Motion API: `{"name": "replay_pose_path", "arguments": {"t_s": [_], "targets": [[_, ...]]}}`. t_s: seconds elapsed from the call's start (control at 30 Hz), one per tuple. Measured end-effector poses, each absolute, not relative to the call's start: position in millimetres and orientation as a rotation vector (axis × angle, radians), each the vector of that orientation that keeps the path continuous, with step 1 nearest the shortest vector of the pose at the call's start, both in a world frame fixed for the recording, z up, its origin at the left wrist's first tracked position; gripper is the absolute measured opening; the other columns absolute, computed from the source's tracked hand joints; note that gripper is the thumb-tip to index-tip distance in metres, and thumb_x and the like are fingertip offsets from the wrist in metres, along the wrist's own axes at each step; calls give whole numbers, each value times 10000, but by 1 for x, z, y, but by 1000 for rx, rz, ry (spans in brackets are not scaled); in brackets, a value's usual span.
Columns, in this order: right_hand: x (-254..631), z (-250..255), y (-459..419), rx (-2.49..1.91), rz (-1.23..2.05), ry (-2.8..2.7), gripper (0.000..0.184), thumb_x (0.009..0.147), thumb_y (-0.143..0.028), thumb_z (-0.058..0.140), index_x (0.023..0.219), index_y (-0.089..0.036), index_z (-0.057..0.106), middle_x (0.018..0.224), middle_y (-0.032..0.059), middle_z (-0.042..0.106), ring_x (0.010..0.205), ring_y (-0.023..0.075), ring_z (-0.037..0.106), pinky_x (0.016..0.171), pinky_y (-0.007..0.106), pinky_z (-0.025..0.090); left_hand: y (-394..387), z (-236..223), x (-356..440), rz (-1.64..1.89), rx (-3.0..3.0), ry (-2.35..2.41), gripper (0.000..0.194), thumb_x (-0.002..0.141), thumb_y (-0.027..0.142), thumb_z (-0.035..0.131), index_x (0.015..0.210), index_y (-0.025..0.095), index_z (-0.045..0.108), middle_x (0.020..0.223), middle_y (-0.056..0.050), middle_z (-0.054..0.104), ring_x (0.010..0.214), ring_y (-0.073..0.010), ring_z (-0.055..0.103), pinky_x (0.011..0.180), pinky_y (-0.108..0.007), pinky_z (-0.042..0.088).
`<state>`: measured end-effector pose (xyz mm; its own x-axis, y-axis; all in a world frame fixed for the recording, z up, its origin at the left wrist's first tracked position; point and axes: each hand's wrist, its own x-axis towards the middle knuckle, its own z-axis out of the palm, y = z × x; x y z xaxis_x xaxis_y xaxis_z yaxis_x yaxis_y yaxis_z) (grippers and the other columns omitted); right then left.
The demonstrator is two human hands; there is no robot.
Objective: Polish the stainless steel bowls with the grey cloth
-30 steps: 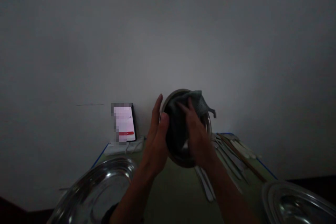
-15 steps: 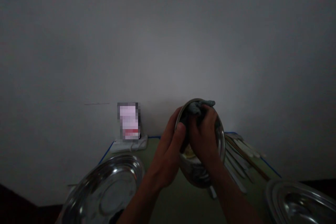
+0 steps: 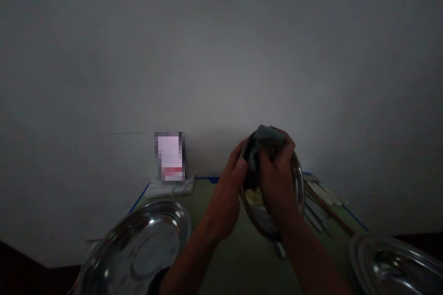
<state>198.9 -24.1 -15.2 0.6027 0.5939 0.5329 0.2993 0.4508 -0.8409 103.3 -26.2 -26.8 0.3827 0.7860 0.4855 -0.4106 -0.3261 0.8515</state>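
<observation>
A shiny metal bowl (image 3: 300, 184) is held up over the table, tilted with its open side toward me. My left hand (image 3: 228, 193) is closed on the bowl's left edge, thumb at the rim and fingers behind. A grey-green cloth (image 3: 268, 136) is bunched over the bowl's upper rim and hangs down inside it. My right hand (image 3: 278, 179) grips this cloth at the top of the bowl, its fingertips partly hidden in the folds. Something yellowish shows inside the bowl, too dim to make out.
A wide metal basin (image 3: 173, 207) stands at left, and another metal basin (image 3: 384, 244) at lower right. Several knives and long utensils (image 3: 316, 219) lie on the green table (image 3: 242, 267) at right. A blurred-out upright screen (image 3: 171, 154) rests on a white base (image 3: 169, 189) by the wall.
The bowl and both hands have shifted slightly right. My right hand and the cloth have moved up onto the upper rim, where more cloth now shows.
</observation>
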Motion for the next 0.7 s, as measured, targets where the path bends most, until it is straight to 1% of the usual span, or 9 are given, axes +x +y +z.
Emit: {"name": "replay_pose_path", "arguments": {"t_s": [0.07,0.13,0.23,0.33,0.43,0.53,0.63,0.7], "targets": [[200,-15,-26,-1123,315,-1017,383,830,-327,490,1189,-220,414,1205,98,565,1113,222,545,971,421,414,-28,-26,106,1222,1359,334,459,925,497,358,1322,303,481,1416,24,482,1339,-236,368,1072,-361,355],[199,-15,-30,-1083,377,-1160,362,841,-323,487,1188,-233,440,1211,81,575,1133,217,537,977,408,414,-26,-22,107,1268,1258,340,490,917,528,333,1313,286,490,1359,2,542,1300,-246,425,1023,-373,411],[194,-16,-33,-972,416,-1435,341,847,-253,498,1186,-245,460,1225,56,574,1164,191,517,999,376,403,-21,-15,107,1464,1104,383,483,891,525,380,1201,222,592,1203,-26,649,1224,-245,507,1018,-365,414],[192,-16,-37,-868,465,-1665,326,845,-182,498,1166,-236,476,1198,42,589,1142,167,529,992,345,414,-16,-8,99,1589,1054,498,443,878,493,410,1098,190,648,1101,-32,688,1170,-243,549,998,-353,426],[195,-14,-39,-826,555,-1844,317,828,-129,499,1130,-226,505,1154,35,608,1057,154,565,945,330,448,-14,-5,86,1643,1105,631,343,838,411,514,1088,216,645,1100,-8,682,1153,-229,556,990,-324,421],[200,-14,-40,-830,637,-1985,308,803,-96,505,1084,-217,542,1072,28,631,971,151,589,890,325,473,-13,-5,76,1635,1173,691,314,794,338,601,1096,263,638,1125,23,668,1151,-213,551,1003,-305,395],[199,-18,-37,-856,611,-1923,275,825,-132,481,1075,-229,543,1041,30,635,1000,164,584,909,350,461,-12,-9,79,1566,1233,652,317,819,369,577,1113,264,631,1134,12,670,1135,-214,563,1000,-324,400],[195,-20,-34,-930,524,-1711,256,833,-177,478,1080,-225,527,1079,49,623,1065,185,559,958,382,427,-13,-13,87,1526,1264,582,320,848,384,540,1128,254,627,1164,4,662,1152,-208,554,1030,-331,376]]}}
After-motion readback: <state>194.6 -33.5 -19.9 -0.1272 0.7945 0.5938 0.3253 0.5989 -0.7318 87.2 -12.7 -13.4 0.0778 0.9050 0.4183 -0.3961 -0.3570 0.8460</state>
